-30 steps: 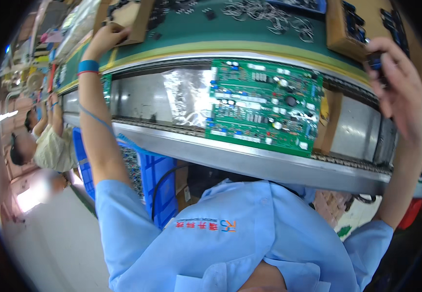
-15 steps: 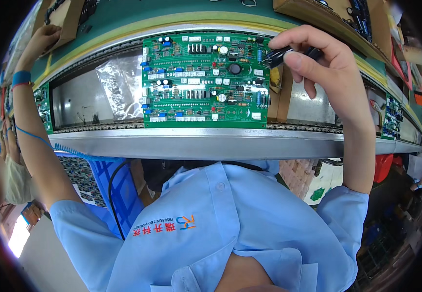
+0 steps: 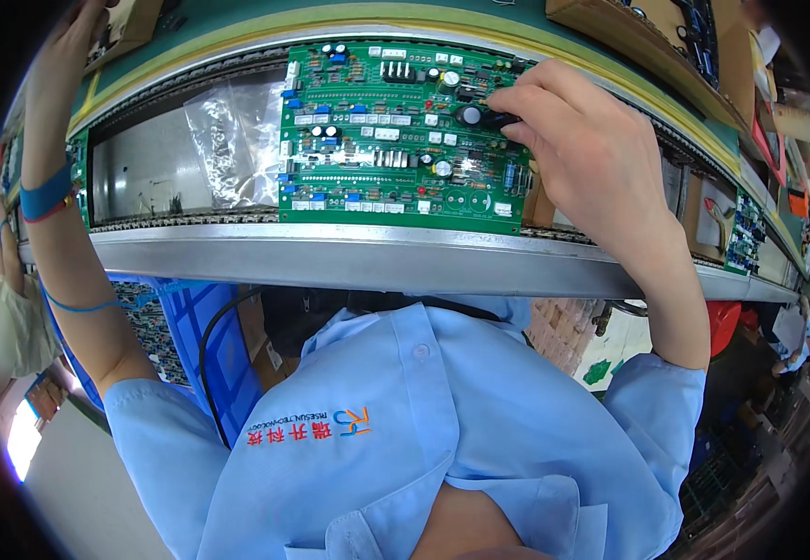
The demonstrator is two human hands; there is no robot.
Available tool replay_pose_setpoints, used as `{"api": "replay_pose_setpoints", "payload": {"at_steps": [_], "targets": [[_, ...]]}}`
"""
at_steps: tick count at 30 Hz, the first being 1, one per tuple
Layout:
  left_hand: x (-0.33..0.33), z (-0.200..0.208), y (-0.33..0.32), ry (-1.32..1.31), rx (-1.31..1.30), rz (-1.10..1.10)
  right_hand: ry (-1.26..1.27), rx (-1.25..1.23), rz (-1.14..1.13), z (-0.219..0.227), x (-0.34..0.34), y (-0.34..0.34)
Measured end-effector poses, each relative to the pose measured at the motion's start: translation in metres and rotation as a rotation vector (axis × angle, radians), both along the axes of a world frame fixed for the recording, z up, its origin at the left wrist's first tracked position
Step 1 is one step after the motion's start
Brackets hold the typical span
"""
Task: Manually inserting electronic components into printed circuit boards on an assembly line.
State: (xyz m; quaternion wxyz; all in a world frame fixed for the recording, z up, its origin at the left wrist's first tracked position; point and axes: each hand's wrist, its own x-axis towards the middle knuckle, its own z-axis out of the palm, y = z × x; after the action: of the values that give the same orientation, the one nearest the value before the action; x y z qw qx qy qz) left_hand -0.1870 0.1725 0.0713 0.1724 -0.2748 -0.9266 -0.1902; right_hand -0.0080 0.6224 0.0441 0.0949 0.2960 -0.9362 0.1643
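Note:
A green circuit board (image 3: 358, 149) with two like halves lies across the conveyor rails. Over its upper right part, my right hand (image 3: 587, 135) is closed on a black cylindrical capacitor (image 3: 501, 120), pinched between thumb and fingers. Beside the pinched part stands a dark round capacitor (image 3: 471, 115) with a grey top. The fingers cover part of the board there. Far up at the left, my left hand (image 3: 67, 42) reaches to a cardboard box (image 3: 132, 28); its fingers are blurred and partly beyond the picture's edge. A blue band (image 3: 46, 194) circles the left wrist.
A clear plastic bag (image 3: 230, 140) lies between the rails left of the board. The metal rail (image 3: 358, 257) runs along the near side. Another cardboard box (image 3: 629, 47) with dark parts stands at the far right. A blue crate (image 3: 209, 345) sits below the conveyor.
My right hand has turned palm down and brought the black capacitor onto the board's upper right. My left hand has moved farther up and away. The board sits slightly higher in view.

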Motion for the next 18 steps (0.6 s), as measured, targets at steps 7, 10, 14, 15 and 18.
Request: {"api": "replay_pose_setpoints", "payload": {"at_steps": [7, 10, 14, 15, 18], "targets": [[0.130, 0.019, 0.127, -0.426, 0.323, -0.154, -0.006, 0.101, 0.087, 0.007, -0.007, -0.006], [0.154, 0.011, 0.142, -0.911, 0.662, -0.202, -0.111, -0.173, 0.024, 0.018, -0.008, 0.004], [0.168, 0.001, 0.153, -1.182, 0.743, -0.179, -0.151, -0.241, -0.117, 0.046, -0.011, -0.005], [0.169, -0.001, 0.156, -1.216, 0.733, -0.146, -0.160, -0.254, -0.137, 0.042, -0.011, -0.004], [0.180, -0.003, 0.174, -1.219, 0.747, -0.122, -0.280, -0.318, -0.133, 0.029, -0.016, 0.000]]}}
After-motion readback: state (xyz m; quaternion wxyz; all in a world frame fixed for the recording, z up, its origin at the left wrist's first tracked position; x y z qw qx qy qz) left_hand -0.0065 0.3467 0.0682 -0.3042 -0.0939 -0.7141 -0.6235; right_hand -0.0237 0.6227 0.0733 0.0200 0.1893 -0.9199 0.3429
